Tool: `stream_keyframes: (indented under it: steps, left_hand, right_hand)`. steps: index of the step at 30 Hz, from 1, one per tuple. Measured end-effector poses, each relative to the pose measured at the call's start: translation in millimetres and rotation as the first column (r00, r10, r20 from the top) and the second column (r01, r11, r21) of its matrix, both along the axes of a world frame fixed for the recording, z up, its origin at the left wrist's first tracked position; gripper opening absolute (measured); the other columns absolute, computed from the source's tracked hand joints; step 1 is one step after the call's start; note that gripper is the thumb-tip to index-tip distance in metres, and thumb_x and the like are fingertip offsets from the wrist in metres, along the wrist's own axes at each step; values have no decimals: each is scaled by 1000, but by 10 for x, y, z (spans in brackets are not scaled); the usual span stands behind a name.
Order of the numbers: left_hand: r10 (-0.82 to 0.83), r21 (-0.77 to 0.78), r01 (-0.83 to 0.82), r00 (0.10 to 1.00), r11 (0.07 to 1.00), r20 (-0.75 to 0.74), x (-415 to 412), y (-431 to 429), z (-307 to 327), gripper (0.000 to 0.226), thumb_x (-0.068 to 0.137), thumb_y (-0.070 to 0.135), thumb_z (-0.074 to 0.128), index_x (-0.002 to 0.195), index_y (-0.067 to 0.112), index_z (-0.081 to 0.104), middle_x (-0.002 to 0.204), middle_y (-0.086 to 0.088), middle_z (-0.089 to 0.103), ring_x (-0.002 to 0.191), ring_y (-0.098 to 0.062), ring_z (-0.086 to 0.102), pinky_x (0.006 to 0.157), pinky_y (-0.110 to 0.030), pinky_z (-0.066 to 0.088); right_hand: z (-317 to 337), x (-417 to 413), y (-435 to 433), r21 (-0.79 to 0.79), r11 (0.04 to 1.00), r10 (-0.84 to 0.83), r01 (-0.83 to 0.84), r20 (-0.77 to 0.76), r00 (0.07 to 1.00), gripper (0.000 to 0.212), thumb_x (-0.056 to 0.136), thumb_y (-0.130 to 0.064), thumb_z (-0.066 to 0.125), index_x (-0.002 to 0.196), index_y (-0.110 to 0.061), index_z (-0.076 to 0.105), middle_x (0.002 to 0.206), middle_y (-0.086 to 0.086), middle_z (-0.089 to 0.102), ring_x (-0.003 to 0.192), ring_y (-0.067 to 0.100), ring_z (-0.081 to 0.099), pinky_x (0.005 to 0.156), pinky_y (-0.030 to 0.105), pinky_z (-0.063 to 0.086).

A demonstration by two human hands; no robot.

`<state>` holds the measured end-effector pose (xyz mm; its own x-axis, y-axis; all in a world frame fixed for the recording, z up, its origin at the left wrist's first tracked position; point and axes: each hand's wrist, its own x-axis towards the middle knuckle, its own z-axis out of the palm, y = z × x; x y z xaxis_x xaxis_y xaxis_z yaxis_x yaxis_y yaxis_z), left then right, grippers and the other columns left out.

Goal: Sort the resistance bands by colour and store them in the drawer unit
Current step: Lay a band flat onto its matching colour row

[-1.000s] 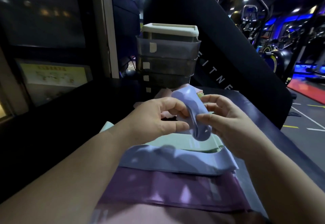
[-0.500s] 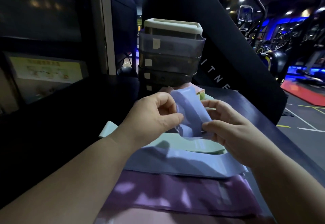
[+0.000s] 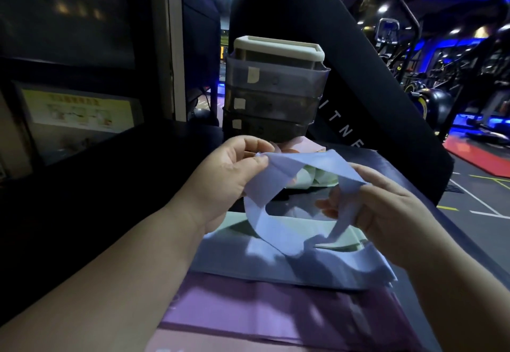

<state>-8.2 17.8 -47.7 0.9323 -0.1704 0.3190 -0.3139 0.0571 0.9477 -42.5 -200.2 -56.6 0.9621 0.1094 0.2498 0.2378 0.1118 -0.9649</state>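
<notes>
A pale blue resistance band hangs as an open loop between my two hands. My left hand pinches its upper left part between thumb and fingers. My right hand grips the loop's right side, with fingers curled through it. Under the hands lie flat bands: a mint green one, a second blue one and a purple one. The grey drawer unit with a cream top stands just behind, its drawers closed. Pink and green bands lie at its foot.
The bands rest on a dark padded surface whose right edge drops to the gym floor. A black upright panel rises behind the drawers. A dark ledge and framed poster fill the left. Exercise machines stand far right.
The blue band was bunched between both hands; now my hands have moved apart and the band has opened into a wide loop, its lower part hanging onto the stacked bands.
</notes>
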Motion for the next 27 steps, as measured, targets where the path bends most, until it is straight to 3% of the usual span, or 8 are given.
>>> stream_keyframes:
  steps: [5, 8, 12, 16, 19, 23, 26, 27]
  left_hand:
    - [61, 48, -62, 998, 997, 30, 15, 12, -2, 13, 95, 17, 56, 86, 24, 63, 81, 5, 60, 79, -13, 52, 63, -24, 44]
    - [92, 55, -94, 995, 994, 39, 44, 32, -8, 10, 93, 21, 58, 88, 26, 64, 82, 4, 59, 78, -12, 52, 59, -23, 43]
    - [68, 41, -68, 998, 997, 3, 48, 45, -8, 12, 94, 19, 57, 85, 23, 65, 78, 6, 62, 70, -8, 53, 52, -16, 44]
    - [22, 50, -20, 999, 999, -40, 36, 49, -8, 8, 92, 16, 59, 88, 20, 65, 80, 5, 64, 70, -7, 58, 58, -20, 51]
    - [-10, 67, 13, 999, 998, -42, 35, 67, -15, 10, 89, 9, 62, 91, 19, 64, 83, 2, 67, 72, -9, 62, 65, -24, 54]
    - [17, 150, -19, 1000, 989, 11, 66, 81, -43, 11, 88, 4, 62, 89, 15, 65, 82, -3, 67, 70, -13, 60, 61, -26, 52]
    - [82, 195, -97, 993, 976, 86, 84, 94, -52, 2, 89, 12, 64, 87, 12, 65, 78, -3, 67, 68, -12, 60, 63, -31, 53]
    - [105, 196, -125, 988, 973, 113, 89, 101, -51, 6, 89, 16, 65, 86, 11, 65, 74, 0, 66, 65, -9, 59, 60, -27, 53]
  right_hand:
    - [12, 31, -59, -21, 1000, -8, 7, -35, 999, 31, 85, -7, 42, 103, -7, 67, 82, 25, 68, 75, 29, 68, 73, 35, 55]
    - [2, 48, -75, -24, 998, -52, 50, -72, 996, 32, 92, -2, 33, 100, -2, 63, 77, 21, 70, 71, 26, 69, 67, 32, 56]
    - [-29, 68, -45, -52, 989, -143, 138, -91, 986, 26, 94, -2, 37, 91, 1, 63, 73, 17, 69, 67, 23, 70, 65, 33, 56]
    - [-7, 89, -42, 64, 984, -154, 167, -175, 973, 19, 92, -5, 44, 83, -1, 60, 67, 15, 59, 57, 21, 64, 62, 33, 55]
    - [-4, 97, -78, 101, 987, -111, 128, -164, 980, 16, 88, -10, 51, 80, -2, 62, 69, 17, 59, 60, 23, 60, 59, 31, 54]
    - [19, 50, -53, 51, 994, -97, 102, -79, 992, 15, 68, -33, 68, 68, -19, 64, 67, 8, 52, 63, 14, 52, 58, 23, 45]
    - [0, 37, -54, -77, 986, -150, 149, -14, 989, 27, 86, -29, 55, 63, -26, 67, 60, -2, 54, 56, 7, 49, 52, 18, 41]
    - [7, 31, -49, -126, 979, -159, 159, 12, 987, 29, 89, -32, 52, 65, -26, 66, 60, -2, 54, 55, 7, 48, 52, 19, 41]
